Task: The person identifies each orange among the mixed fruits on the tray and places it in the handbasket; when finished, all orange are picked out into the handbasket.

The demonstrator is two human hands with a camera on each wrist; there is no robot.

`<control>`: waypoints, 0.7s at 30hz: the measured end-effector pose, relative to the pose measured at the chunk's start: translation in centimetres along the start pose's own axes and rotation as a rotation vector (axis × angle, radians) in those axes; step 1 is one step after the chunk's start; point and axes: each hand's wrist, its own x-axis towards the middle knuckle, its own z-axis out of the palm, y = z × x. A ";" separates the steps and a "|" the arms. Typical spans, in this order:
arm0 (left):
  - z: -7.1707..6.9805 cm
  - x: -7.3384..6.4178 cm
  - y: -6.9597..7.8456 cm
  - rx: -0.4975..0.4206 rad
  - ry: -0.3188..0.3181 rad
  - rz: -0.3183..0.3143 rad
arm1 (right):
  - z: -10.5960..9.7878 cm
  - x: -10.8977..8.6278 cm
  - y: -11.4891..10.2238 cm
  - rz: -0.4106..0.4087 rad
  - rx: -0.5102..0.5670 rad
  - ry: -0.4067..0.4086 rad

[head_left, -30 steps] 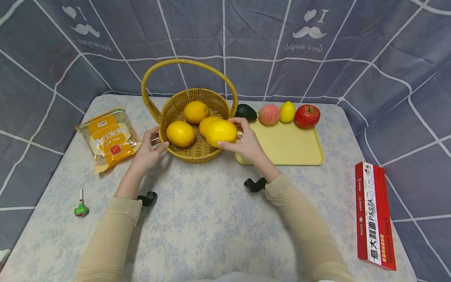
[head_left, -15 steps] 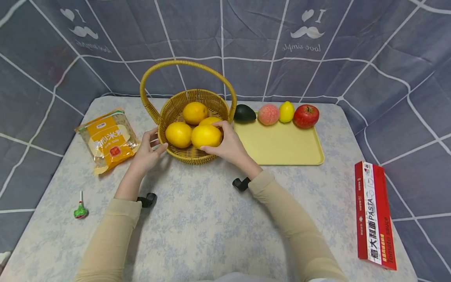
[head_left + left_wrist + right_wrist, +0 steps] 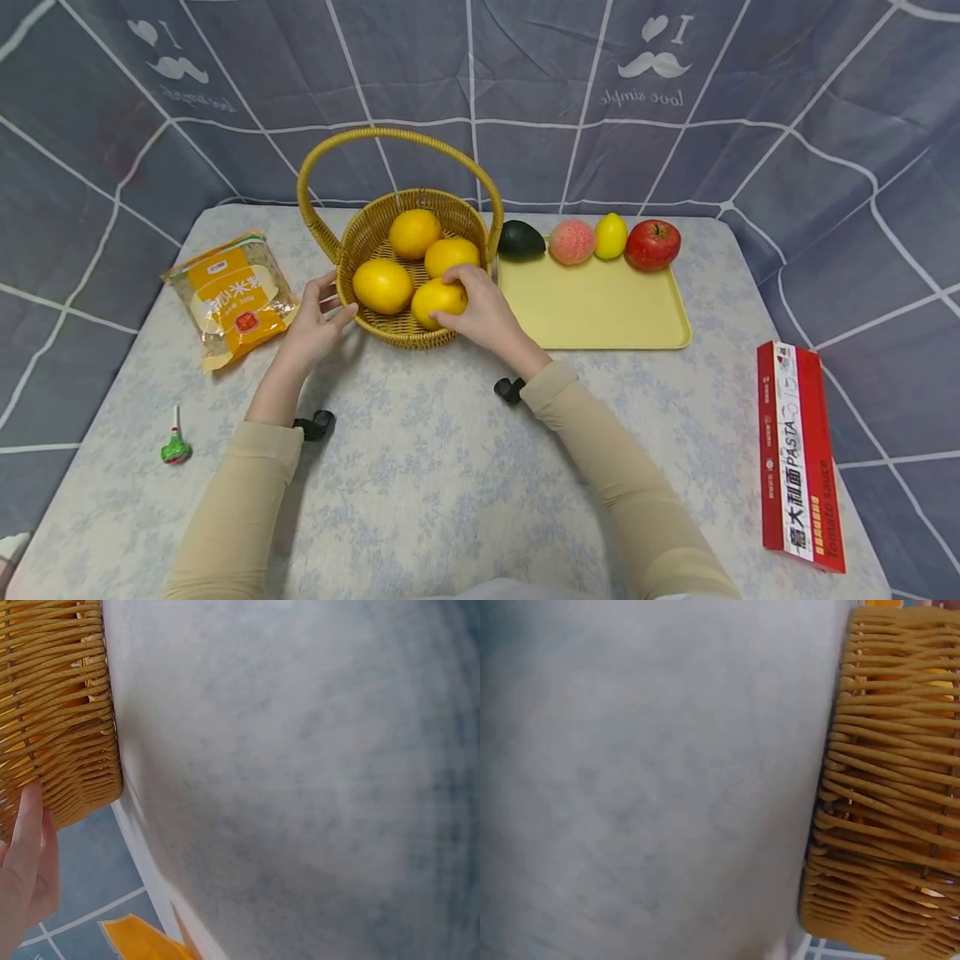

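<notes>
A round wicker basket (image 3: 416, 337) with a tall hooped handle stands on the table and holds several oval yellow-orange fruits. My right hand (image 3: 483, 308) reaches over its front right rim, fingers and thumb around the nearest yellow-orange fruit (image 3: 431, 302), low inside the basket. Other such fruits lie beside it at the left (image 3: 382, 286), the back (image 3: 415, 233) and the right (image 3: 452, 257). My left hand (image 3: 313, 321) steadies the basket's left side. In the left wrist view its extended fingers (image 3: 28, 825) touch the woven wall (image 3: 60, 712). The right wrist view shows only wicker (image 3: 900, 780), the hand being hidden there.
Right of the basket lies a yellow tray (image 3: 592, 308), with an avocado (image 3: 521, 241), peach (image 3: 572, 242), lemon (image 3: 611, 237) and red apple (image 3: 652, 245) along its back edge. An orange food packet (image 3: 236, 296) and lollipop (image 3: 176, 448) lie left, a red pasta box (image 3: 801, 457) far right.
My right hand has carried its yellow-orange fruit left and down from above the basket's right rim into the front of the basket. My left hand has stayed at the basket's side.
</notes>
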 end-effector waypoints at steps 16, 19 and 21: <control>-0.1 0.1 -0.1 0.003 -0.001 0.013 | 0.1 -0.3 0.2 -0.089 0.024 0.081; 0.0 0.1 -0.1 0.004 0.000 0.007 | 0.1 -0.4 0.1 -0.075 0.051 0.086; 0.0 0.1 -0.1 0.006 -0.001 0.006 | 0.0 -0.4 0.1 -0.057 0.077 0.089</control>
